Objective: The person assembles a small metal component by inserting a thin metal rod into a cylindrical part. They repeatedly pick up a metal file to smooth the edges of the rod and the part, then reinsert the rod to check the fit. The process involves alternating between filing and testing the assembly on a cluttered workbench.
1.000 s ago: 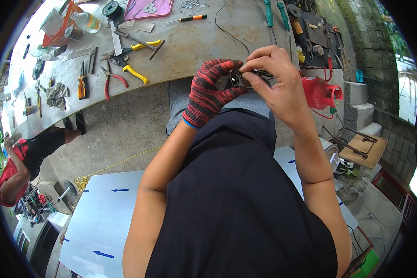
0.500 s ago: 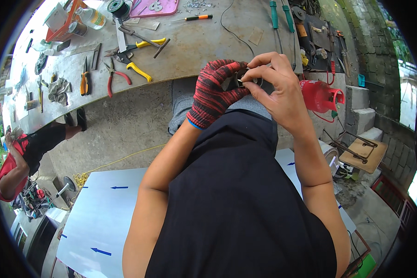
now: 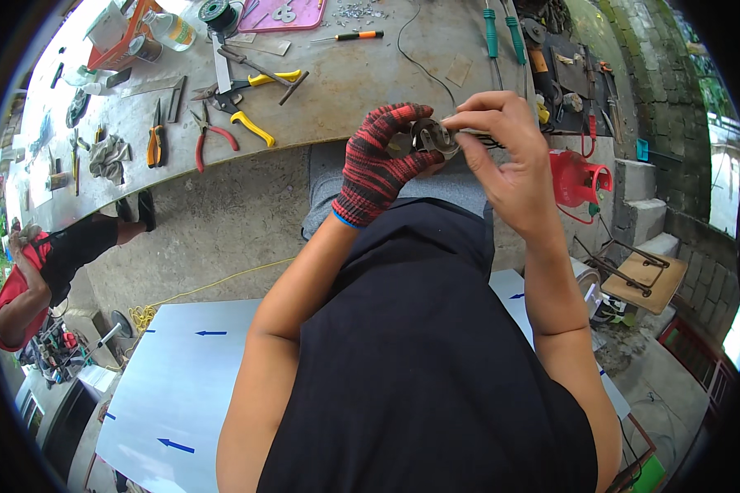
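Item 1: metal part (image 3: 430,136), qty 1, roundish, grey, w/ curved rim. Loc.: held up at near edge of bench (image 3: 362,78), approx. mid-span. Full shape: I can't tell, fingers cover much of it.

L hand (image 3: 374,160) (red/blk knit glove): fingers curled round part's left side, thumb beneath; I read a secure hold.
R hand (image 3: 508,152) (bare): thumb + forefinger tips at part's right rim, other fingers bent and raised. I can't tell if tips really pinch.

Handling (my est.): light, stiff, prob. thin-walled. Shouldn't crush under fingertip force; rim might bend if levered. Shiny faces, so poss. slippery on bare skin; knit glove should give more bite. Edges poss. sharp.

Hold pts (my pick): outer rim, both sides. I'd let glove take the load on L, w/ a light thumb-forefinger pinch on R, and leave the middle free.

Adj. stock:
- snips (image 3: 252,128), yellow grips: on bench, left of mid.
- red pliers (image 3: 201,148): on bench, left, by near edge.
- orange pliers (image 3: 155,138): on bench, farther left.
- driver (image 3: 358,35), orange/blk: on bench, toward far side.
- tray (image 3: 312,18), pink: on bench, far side.
- tank (image 3: 574,177), red: off bench, to its right.
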`<state>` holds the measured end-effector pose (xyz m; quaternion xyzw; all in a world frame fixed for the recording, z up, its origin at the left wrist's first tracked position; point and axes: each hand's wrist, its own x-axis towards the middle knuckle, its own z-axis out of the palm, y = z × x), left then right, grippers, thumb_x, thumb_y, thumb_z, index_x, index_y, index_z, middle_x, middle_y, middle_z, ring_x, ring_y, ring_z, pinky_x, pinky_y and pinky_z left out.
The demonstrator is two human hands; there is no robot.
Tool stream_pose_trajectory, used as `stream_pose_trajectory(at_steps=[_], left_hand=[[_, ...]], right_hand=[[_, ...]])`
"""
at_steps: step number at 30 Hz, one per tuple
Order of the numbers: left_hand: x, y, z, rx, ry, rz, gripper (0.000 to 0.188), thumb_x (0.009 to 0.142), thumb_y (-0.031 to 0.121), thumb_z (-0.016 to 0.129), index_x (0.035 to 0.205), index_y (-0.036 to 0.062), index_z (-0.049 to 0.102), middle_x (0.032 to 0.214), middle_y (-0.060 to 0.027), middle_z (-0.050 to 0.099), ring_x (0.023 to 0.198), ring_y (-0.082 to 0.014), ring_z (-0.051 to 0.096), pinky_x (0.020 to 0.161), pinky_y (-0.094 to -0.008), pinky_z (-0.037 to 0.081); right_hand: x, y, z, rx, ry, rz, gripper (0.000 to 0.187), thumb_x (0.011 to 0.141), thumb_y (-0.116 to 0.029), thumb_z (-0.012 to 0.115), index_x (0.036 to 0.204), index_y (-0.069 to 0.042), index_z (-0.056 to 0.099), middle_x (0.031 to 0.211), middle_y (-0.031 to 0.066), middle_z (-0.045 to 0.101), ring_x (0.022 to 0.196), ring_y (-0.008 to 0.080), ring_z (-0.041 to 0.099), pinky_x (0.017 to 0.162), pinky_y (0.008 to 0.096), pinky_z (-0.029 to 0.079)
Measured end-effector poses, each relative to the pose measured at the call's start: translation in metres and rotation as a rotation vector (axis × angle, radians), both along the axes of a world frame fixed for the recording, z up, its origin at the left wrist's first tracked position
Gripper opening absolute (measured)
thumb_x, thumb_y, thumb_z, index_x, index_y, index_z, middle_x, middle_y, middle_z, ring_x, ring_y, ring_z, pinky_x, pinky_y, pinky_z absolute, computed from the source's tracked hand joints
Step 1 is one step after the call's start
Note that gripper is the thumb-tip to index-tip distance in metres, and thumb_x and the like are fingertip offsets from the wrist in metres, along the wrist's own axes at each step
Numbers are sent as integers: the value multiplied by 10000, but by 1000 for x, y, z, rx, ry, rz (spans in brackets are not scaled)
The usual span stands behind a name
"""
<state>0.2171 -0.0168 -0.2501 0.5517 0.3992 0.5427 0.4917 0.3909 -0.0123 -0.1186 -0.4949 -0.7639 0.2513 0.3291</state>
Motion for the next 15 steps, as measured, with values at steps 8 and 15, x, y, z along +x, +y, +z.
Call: stream_pose_trajectory(at_steps=[8, 15], left_hand=[[-3, 2, 3, 76, 79, -4, 596, 743, 126, 929, 1281, 108, 674, 1274, -48, 698, 1176, -197, 651, 1014, -355, 513], [-1, 2, 3, 72, 100, 85, 592, 682, 128, 943, 1223, 111, 702, 1203, -68, 715, 1081, -237, 685, 935, -366, 570]], right_hand=[[15, -1, 2, 12, -34, -63, 167, 918, 2, 681, 1067, -40, 745, 1124, 94, 651, 1062, 213, 618, 952, 324, 457], [13, -2, -2, 13, -6, -99, 177, 894, 4, 695, 1046, -69, 750, 1088, 81, 673, 1045, 250, 614, 899, 354, 486]])
